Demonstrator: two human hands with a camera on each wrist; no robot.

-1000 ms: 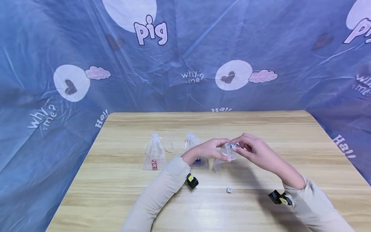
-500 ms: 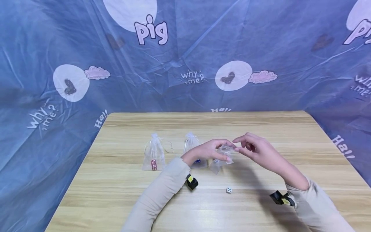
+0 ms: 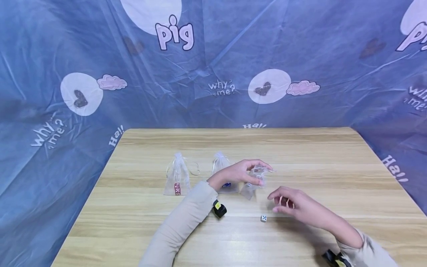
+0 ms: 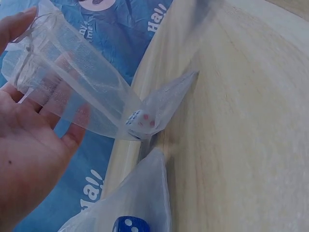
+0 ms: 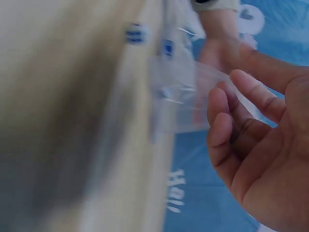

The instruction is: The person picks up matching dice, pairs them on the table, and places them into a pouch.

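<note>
My left hand [image 3: 241,172] pinches the mouth of a sheer white drawstring pouch [image 3: 251,189] between thumb and fingers. At the pouch's bottom corner, in the left wrist view, lies a white die [image 4: 141,121] with blue and red dots. Another white die [image 3: 263,218] rests on the table in front. My right hand [image 3: 300,207] hovers just beyond and right of that loose die, fingers loosely bent with nothing between them. Partly behind my left wrist lies a second pouch [image 3: 220,163] with blue dice [image 4: 130,225] inside.
A tied pouch [image 3: 178,172] holding red dice [image 3: 177,189] lies at the left, its cord trailing right. Beneath everything is a wood-grain table [image 3: 140,222]. A blue printed cloth [image 3: 207,44] hangs behind the table's far edge.
My right hand let a white die drop into the pouch, then moved away from it, toward me and near the loose die. My left hand stays at the pouch's mouth.
</note>
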